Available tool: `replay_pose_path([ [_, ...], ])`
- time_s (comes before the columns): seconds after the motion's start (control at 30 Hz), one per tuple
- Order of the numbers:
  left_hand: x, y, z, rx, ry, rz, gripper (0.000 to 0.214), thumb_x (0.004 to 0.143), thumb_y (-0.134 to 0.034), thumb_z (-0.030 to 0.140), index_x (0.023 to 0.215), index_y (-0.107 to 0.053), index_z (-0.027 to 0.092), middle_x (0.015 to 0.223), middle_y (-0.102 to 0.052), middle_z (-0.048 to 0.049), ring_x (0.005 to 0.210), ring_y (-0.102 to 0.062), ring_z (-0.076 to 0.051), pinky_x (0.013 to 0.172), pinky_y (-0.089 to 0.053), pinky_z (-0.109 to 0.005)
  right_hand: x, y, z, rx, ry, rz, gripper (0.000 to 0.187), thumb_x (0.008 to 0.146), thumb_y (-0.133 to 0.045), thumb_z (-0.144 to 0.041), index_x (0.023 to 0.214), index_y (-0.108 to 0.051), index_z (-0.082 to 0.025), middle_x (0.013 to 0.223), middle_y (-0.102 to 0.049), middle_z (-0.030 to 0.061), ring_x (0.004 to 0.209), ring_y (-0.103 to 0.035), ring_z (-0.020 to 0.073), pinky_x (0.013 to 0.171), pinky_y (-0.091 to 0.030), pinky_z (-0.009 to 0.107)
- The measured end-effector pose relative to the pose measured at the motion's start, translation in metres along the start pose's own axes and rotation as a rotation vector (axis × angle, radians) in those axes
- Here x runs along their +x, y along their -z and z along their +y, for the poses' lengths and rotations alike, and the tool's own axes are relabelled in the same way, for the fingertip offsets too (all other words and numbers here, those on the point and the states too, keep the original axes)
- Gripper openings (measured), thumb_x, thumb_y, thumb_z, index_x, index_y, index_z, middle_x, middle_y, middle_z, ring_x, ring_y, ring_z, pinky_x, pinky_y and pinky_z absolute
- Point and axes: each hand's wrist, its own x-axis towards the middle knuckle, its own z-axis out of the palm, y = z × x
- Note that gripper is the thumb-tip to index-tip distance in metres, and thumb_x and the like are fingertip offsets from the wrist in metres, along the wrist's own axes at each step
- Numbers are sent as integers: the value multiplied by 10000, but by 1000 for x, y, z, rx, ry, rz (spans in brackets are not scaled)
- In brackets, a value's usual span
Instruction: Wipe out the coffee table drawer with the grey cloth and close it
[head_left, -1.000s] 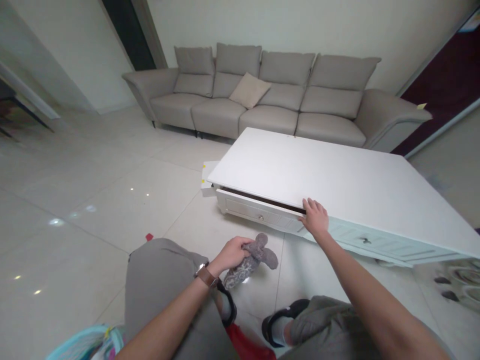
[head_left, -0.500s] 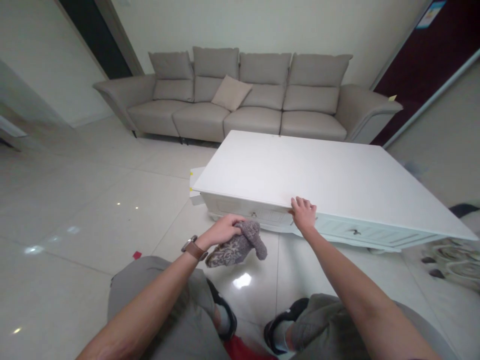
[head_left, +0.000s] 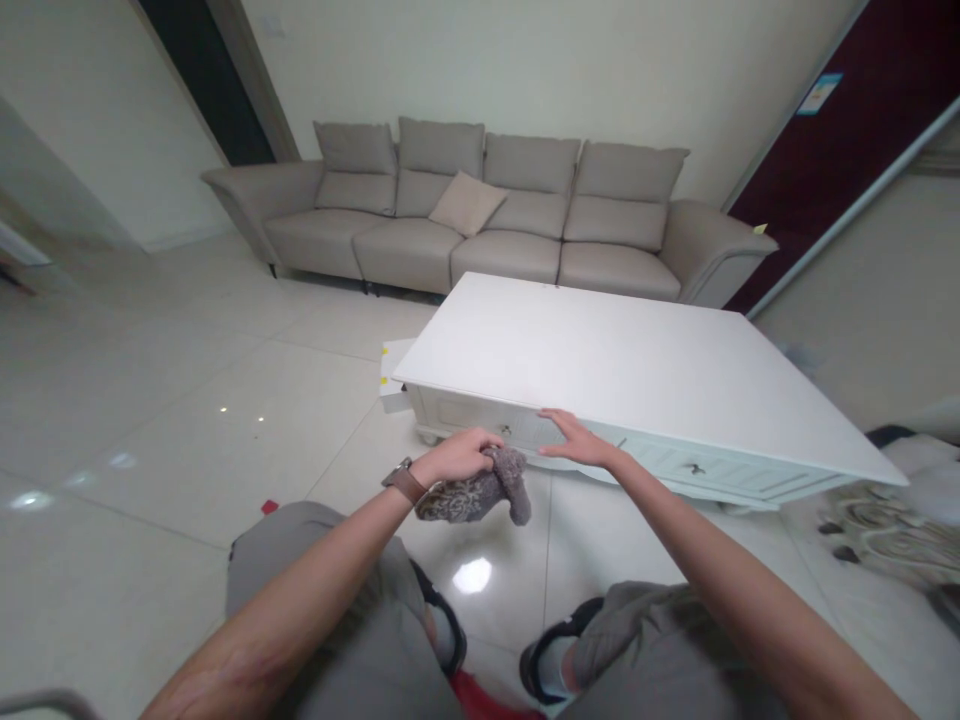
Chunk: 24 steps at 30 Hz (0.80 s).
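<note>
My left hand [head_left: 461,456], with a brown-strapped watch on its wrist, is closed on a crumpled grey-brown patterned cloth [head_left: 480,492] that hangs below it above the floor. In front of me stands a low white coffee table [head_left: 585,345] with drawers along its near side. My right hand [head_left: 577,440] is open in front of the drawer side, fingers spread and pointing left, with nothing held. Whether its fingertips touch the table edge I cannot tell. A small drawer knob [head_left: 506,431] shows between my two hands.
A grey-beige sofa [head_left: 409,250] with a beige cushion [head_left: 468,203] stands along the wall behind the table. A white box with yellow marks [head_left: 396,362] is by the table's left end. Patterned fabric [head_left: 896,535] lies at right. A red scrap [head_left: 269,507] is on the floor.
My right hand has left the tabletop edge and moved left and down, its fingers spreading. My left hand still holds the cloth, slightly further right. The view has shifted a little.
</note>
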Motion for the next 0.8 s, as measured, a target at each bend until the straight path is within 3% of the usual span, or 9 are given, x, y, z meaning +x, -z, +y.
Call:
replay_pose_path([
  [0.07, 0, 3, 8, -13, -37, 19, 463, 686, -561, 139, 1090, -780, 195, 1091, -777, -41, 988, -675, -237, 900, -508, -302, -12, -2, -32, 190, 169, -115, 992, 720, -807, -585, 1549, -360, -273, 1614, -355, 131, 1469, -335, 316, 1195, -279, 520],
  [0.13, 0, 7, 16, -51, -95, 30, 443, 681, -550, 128, 1052, -785, 186, 1071, -778, -41, 983, -677, -241, 913, -502, -307, -24, -7, -61, 318, 235, -123, 1062, 663, -858, -532, 1561, -355, -267, 1606, -378, 125, 1457, -362, 322, 1204, -271, 506],
  [0.2, -1, 11, 20, -74, -142, 29, 403, 682, -542, 121, 1000, -782, 178, 1024, -779, -40, 969, -676, -245, 912, -500, -315, -35, -12, -84, 433, 201, -60, 930, 695, -835, -433, 1513, -435, -241, 1510, -508, 116, 1355, -485, 308, 1158, -346, 488],
  [0.3, -4, 14, 19, -93, -145, 55, 354, 710, -579, 143, 1012, -760, 180, 1036, -774, -50, 995, -670, -259, 918, -498, -330, -45, -14, -100, 571, 53, 23, 552, 751, -691, -282, 1293, -639, -190, 1179, -713, 64, 1084, -637, 265, 999, -477, 429],
  [0.4, -7, 13, 17, -168, -138, 55, 341, 767, -620, 193, 1089, -732, 175, 1124, -760, -73, 1057, -666, -263, 946, -494, -335, -51, -6, -108, 599, -44, 51, 380, 731, -571, -220, 1075, -729, -187, 983, -740, 23, 975, -647, 250, 912, -495, 383],
  [0.57, -7, 17, 27, -207, -194, 7, 379, 883, -593, 331, 1218, -661, 168, 1229, -717, -94, 1110, -651, -241, 968, -493, -332, -57, 27, -116, 536, -101, 181, 323, 725, -547, -256, 983, -737, -208, 988, -737, 4, 986, -617, 253, 923, -460, 364],
  [0.63, -4, 25, 32, -179, -203, -13, 494, 837, -677, 399, 1272, -624, 171, 1252, -703, -98, 1116, -645, -247, 971, -499, -341, -58, 45, -114, 556, -125, 264, 285, 721, -556, -279, 937, -729, -209, 954, -733, -2, 966, -611, 247, 902, -459, 347],
  [0.7, 1, 37, 33, -126, -214, 2, 633, 693, -815, 399, 1250, -627, 164, 1224, -707, -100, 1096, -646, -262, 969, -508, -357, -54, 66, -107, 593, -150, 371, 240, 714, -568, -301, 881, -711, -206, 894, -719, -5, 923, -605, 239, 858, -458, 330],
  [0.8, 16, 61, 31, -153, -221, 175, 565, 620, -852, 357, 1109, -654, 156, 1113, -713, -86, 1021, -654, -254, 938, -530, -381, -35, 95, -86, 682, -188, 567, 215, 701, -599, -342, 841, -685, -203, 836, -703, -6, 865, -600, 229, 798, -460, 311],
])
